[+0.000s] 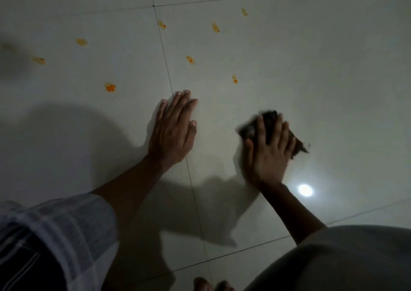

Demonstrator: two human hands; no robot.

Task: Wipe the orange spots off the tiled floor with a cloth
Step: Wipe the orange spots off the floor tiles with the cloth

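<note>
My right hand presses a dark cloth flat against the pale tiled floor, fingers spread over it; the hand is blurred. The cloth's edges stick out past my fingertips and to the right. My left hand lies flat on the floor with straight fingers, across a grout line. Several orange spots lie beyond both hands: the nearest ones are a bright spot to the far left of my left hand, a small spot above the cloth, and another spot farther up.
Grout lines cross the tiles. A bright light reflection shines on the floor by my right wrist. My checked sleeve fills the lower left, pale clothing the lower right. Toes show at the bottom edge.
</note>
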